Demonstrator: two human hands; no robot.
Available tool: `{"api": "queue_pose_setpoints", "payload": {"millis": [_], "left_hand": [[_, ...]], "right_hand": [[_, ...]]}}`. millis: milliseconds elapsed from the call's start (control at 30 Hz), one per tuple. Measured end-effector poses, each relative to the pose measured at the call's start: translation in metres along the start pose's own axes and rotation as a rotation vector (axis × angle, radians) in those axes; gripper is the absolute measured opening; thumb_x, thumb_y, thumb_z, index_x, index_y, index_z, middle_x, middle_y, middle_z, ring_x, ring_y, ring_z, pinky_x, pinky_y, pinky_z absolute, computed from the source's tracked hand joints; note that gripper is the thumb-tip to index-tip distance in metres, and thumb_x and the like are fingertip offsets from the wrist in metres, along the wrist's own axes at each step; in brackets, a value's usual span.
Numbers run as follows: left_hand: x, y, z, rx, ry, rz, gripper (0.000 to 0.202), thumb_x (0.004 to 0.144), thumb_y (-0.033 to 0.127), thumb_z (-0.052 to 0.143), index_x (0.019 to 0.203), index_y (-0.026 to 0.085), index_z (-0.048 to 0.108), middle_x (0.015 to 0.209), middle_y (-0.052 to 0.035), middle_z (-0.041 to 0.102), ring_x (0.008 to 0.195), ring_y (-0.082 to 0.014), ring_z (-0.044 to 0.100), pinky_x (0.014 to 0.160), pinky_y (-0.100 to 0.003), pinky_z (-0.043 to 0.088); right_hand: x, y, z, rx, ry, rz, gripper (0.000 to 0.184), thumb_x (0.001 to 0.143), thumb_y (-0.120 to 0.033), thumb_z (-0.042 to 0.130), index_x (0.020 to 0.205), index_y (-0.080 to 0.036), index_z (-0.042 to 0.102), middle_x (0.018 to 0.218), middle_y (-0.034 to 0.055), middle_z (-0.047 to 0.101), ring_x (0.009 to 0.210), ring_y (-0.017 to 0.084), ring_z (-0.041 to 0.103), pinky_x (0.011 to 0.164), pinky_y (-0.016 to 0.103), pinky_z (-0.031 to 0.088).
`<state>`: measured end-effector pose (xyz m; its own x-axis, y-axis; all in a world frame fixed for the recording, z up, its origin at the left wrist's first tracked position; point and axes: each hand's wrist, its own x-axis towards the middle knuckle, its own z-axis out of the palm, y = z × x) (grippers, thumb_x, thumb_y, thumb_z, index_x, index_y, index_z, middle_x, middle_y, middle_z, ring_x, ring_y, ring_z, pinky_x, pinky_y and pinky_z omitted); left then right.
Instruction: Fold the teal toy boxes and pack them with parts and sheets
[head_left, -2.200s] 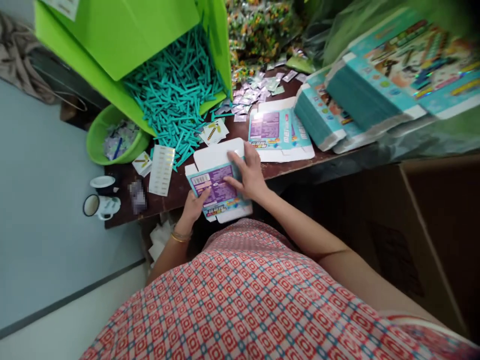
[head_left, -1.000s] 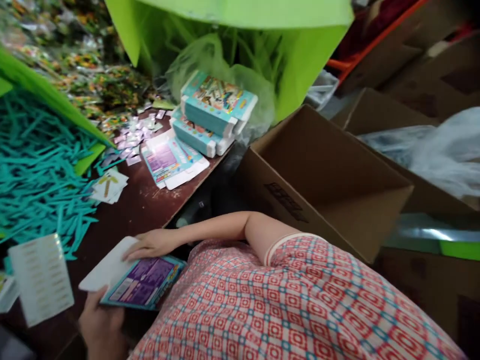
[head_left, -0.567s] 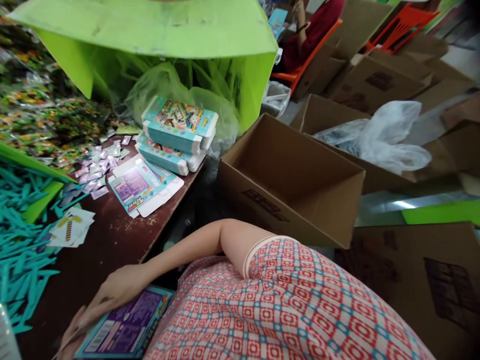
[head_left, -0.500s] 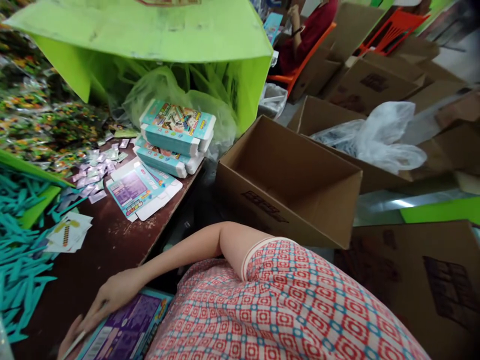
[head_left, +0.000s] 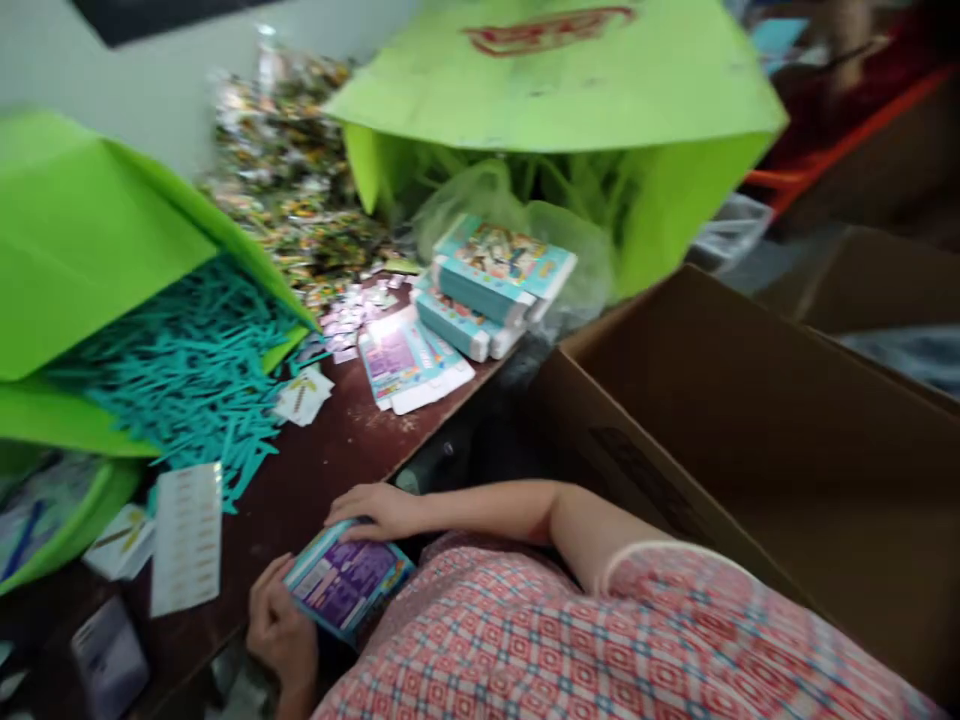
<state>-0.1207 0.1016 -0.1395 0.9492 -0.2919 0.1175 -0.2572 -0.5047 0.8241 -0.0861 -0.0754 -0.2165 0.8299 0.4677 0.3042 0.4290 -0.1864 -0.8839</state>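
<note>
Purple and teal, the carton lies between the left hand, fingers bent round its left edge, and the right hand, which pinches its far edge; both touch it. Blur leaves its long axis unclear. Beyond lie flat cartons, then a carton stack.

Purple-and-teal box too blurred for reading, green basin partly beyond the left edge
</note>
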Motion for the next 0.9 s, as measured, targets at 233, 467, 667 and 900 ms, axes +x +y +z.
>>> {"api": "queue_pose_setpoints", "payload": {"millis": [233, 467, 667, 900], "left_hand": [[-0.023, -0.033, -0.020, 0.148, 0.334, -0.066, 0.037, 0.084, 0.054, 0.070, 0.115, 0.036, 0.081, 0.112, -0.0031, 0.082, 0.117, -0.0330, 0.075, 0.099, -0.045, 0.063], [-0.064, -0.088, -0.017, 0.147, 0.369, -0.073, 0.023, 0.091, 0.045, 0.066, 0.097, 0.032, 0.083, 0.114, -0.0052, 0.083, 0.109, -0.0316, 0.079, 0.103, -0.049, 0.062], [-0.028, -0.061, -0.045, 0.104, 0.678, -0.149, 0.035, 0.100, 0.047, 0.058, 0.100, 0.019, 0.079, 0.111, -0.0111, 0.081, 0.109, -0.0256, 0.076, 0.106, -0.042, 0.058], [0.025, -0.049, -0.068, 0.280, 1.002, 0.176, 0.055, 0.109, 0.051, 0.043, 0.140, 0.009, 0.059, 0.154, -0.0239, 0.057, 0.144, -0.0273, 0.057, 0.120, -0.044, 0.048]], "right_hand": [[-0.018, 0.012, 0.015, -0.070, -0.003, -0.001, 0.036, 0.105, -0.040, 0.063, 0.134, -0.022, 0.076, 0.140, 0.0119, 0.073, 0.129, 0.024, 0.068, 0.116, 0.039, 0.052], [-0.019, 0.029, 0.023, 0.222, 0.090, 0.127, 0.035, 0.101, -0.044, 0.068, 0.120, -0.018, 0.082, 0.132, 0.0152, 0.075, 0.125, 0.025, 0.071, 0.115, 0.043, 0.052], [-0.024, 0.002, 0.026, 0.335, 0.041, 0.232, 0.074, 0.088, -0.051, 0.080, 0.152, -0.021, 0.059, 0.154, 0.0155, 0.061, 0.123, 0.024, 0.071, 0.106, 0.039, 0.057], [0.018, -0.050, 0.006, -0.598, 0.113, 0.183, 0.067, 0.096, -0.018, 0.067, 0.161, -0.021, 0.052, 0.167, 0.0201, 0.047, 0.146, 0.038, 0.051, 0.117, 0.057, 0.044]]}}
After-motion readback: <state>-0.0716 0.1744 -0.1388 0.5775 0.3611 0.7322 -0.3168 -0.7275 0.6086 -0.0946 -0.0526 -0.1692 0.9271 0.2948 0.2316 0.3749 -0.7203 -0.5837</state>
